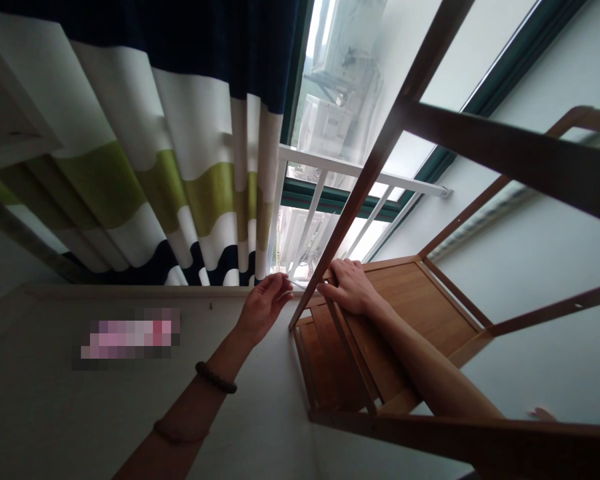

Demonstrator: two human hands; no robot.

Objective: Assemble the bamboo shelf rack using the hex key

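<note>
A brown wooden shelf rack (405,300) stands tilted in view at the right, its slim posts and rails rising toward the camera. My left hand (267,303), with a dark bead bracelet at the wrist, pinches a thin, light-coloured rod (296,285). The rod points at the lower part of the rack's near post; whether it touches the wood I cannot tell. Wrapped over the rack's upper board and rail, close to that same post, is my right hand (353,287). Its thumb lies toward the post and its forearm passes through the open frame.
Striped curtains (180,167) in navy, white and green hang at the left. Behind the rack are a window and a white railing (330,163). A pale floor (260,413) spreads below, with a blurred-out pink item (130,337) on the left. A white wall (555,267) borders the right.
</note>
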